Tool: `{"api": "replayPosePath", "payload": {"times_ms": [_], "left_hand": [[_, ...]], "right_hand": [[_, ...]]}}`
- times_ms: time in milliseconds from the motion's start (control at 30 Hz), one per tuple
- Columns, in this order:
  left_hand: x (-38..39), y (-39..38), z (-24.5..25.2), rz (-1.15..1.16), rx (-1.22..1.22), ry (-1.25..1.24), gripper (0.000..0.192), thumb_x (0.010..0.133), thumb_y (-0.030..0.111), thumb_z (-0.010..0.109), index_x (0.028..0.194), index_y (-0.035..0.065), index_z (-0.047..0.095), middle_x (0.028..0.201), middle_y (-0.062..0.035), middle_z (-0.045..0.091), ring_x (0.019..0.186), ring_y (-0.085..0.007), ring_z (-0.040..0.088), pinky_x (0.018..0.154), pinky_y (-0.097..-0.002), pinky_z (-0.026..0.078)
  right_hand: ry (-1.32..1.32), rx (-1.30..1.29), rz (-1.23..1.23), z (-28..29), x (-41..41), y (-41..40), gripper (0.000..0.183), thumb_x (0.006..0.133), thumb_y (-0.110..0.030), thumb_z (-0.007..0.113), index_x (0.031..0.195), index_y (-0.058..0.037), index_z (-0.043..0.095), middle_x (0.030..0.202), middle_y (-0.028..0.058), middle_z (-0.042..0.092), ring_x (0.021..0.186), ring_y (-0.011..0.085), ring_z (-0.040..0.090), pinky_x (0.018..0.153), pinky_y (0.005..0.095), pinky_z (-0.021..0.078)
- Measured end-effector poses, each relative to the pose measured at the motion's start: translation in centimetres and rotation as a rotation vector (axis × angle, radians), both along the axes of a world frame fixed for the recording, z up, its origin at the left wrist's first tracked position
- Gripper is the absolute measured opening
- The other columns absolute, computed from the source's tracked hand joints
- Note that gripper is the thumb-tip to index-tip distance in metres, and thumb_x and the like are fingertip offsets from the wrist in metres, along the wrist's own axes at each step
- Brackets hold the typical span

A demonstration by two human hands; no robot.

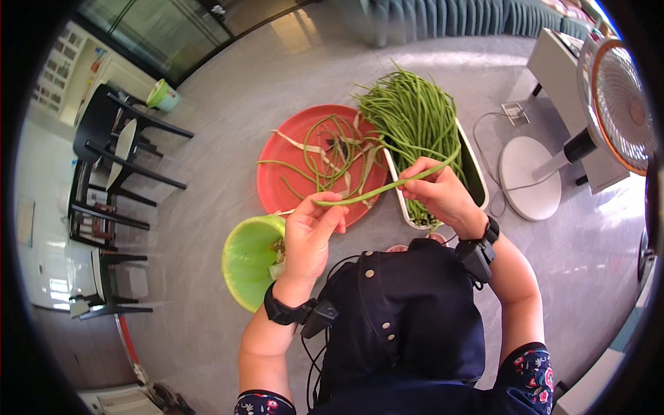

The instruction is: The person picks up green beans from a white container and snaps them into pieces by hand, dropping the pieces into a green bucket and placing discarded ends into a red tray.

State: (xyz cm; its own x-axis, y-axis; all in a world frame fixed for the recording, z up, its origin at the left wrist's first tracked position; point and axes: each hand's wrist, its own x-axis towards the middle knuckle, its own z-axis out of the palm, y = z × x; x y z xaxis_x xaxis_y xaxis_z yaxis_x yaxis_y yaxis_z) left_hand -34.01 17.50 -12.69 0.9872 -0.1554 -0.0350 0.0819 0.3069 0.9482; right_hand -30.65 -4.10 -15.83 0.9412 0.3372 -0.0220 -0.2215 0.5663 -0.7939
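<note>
Stretched between my two hands is one long green bean [377,192]. My left hand [311,233] pinches its left end between thumb and fingers, above the near edge of a red round tray [271,179]. Farther along the bean, my right hand [437,189] grips it over a white-rimmed rectangular tub [480,179]. A large heap of long green beans [410,111] fills the tub and rises past its far side. Loose beans and pale tie strips [311,148] lie on the tray. Left of my left hand stands a yellow-green bin [246,259] with scraps inside.
To the right, a pedestal fan [530,179] stands on the grey floor with its cable [480,140] looping near the tub. Black chairs [140,119] line the left side. Cords [311,363] hang beside my left forearm. A white cabinet [565,98] stands behind the fan.
</note>
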Motion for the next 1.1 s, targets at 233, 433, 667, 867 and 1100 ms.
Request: {"api": "replayPosePath", "payload": {"times_ms": [233, 433, 667, 867, 1100], "left_hand": [[-1.8, 2.4, 0.6, 0.098, 0.096, -0.114, 0.018, 0.077, 0.007, 0.057, 0.093, -0.0001, 0.055, 0.074, -0.0041, 0.057, 0.06, -0.0081, 0.049, 0.056, -0.0198, 0.04], [-2.7, 3.1, 1.1, 0.173, 0.158, -0.14, 0.019, 0.075, 0.003, 0.058, 0.094, -0.0008, 0.055, 0.074, -0.0041, 0.058, 0.061, -0.0071, 0.05, 0.058, -0.0188, 0.041], [-2.8, 3.0, 1.1, 0.323, 0.799, -0.589, 0.014, 0.07, -0.003, 0.054, 0.083, -0.0024, 0.058, 0.067, -0.0067, 0.056, 0.061, -0.0121, 0.053, 0.055, -0.0227, 0.042], [-3.3, 2.8, 0.2, 0.158, 1.182, -0.736, 0.009, 0.065, -0.002, 0.054, 0.074, 0.0011, 0.056, 0.063, -0.0103, 0.054, 0.053, -0.0192, 0.054, 0.049, -0.0272, 0.042], [-3.1, 4.7, -2.3, 0.107, 0.988, -0.612, 0.01, 0.068, 0.003, 0.052, 0.077, -0.0009, 0.055, 0.059, -0.0077, 0.051, 0.048, -0.0131, 0.045, 0.046, -0.024, 0.038]], "right_hand": [[-0.072, -0.151, -0.002, 1.3, -1.4, 0.9, 0.01, 0.071, 0.003, 0.059, 0.08, -0.0006, 0.054, 0.083, 0.0096, 0.057, 0.071, 0.0147, 0.057, 0.064, 0.0237, 0.0469], [-0.129, -0.204, -0.026, 2.4, -2.3, 1.3, 0.012, 0.069, 0.004, 0.06, 0.079, 0.0003, 0.054, 0.085, 0.0103, 0.056, 0.073, 0.0159, 0.057, 0.067, 0.0252, 0.047], [-0.144, -0.346, 0.007, 4.3, -3.6, 1.0, 0.012, 0.071, -0.003, 0.06, 0.082, 0.0006, 0.058, 0.08, 0.0055, 0.059, 0.073, 0.01, 0.055, 0.067, 0.0213, 0.044], [-0.186, -0.31, 0.011, 3.6, -3.4, 0.5, 0.01, 0.071, -0.001, 0.06, 0.08, 0.002, 0.057, 0.076, 0.007, 0.06, 0.072, 0.0118, 0.057, 0.066, 0.0224, 0.0459], [-0.3, -0.395, 0.007, 2.6, -3.6, 0.9, 0.009, 0.068, 0.002, 0.058, 0.077, 0.0007, 0.058, 0.079, 0.0053, 0.06, 0.073, 0.0099, 0.055, 0.066, 0.0222, 0.0444]]}}
